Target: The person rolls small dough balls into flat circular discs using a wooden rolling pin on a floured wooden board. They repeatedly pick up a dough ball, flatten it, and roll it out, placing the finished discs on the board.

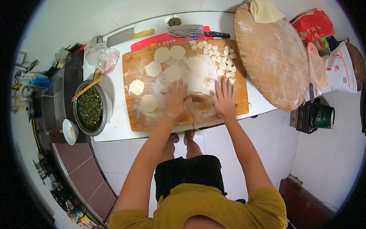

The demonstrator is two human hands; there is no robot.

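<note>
My left hand (176, 97) and my right hand (224, 100) lie flat with fingers stretched out, over a floured wooden cutting board (239, 101). Between them shows a brown rolling pin (198, 99), smeared by motion; my palms seem to rest on its two ends. Whether dough lies under it, I cannot tell. Round dough wrappers (149, 103) are spread over the board's left and upper middle, one of them (172, 74) just beyond my left fingers. Small dough pieces (220, 59) are scattered at the upper right, beyond my right hand. White flour (207, 76) coats the middle.
Left of the board stands a metal bowl (107, 105) of chopped green filling with chopsticks (88, 87) across it, beside a small white bowl (70, 131). A cleaver (121, 37) and a black-handled knife (190, 30) lie behind the board. A round woven tray (267, 57) leans at right.
</note>
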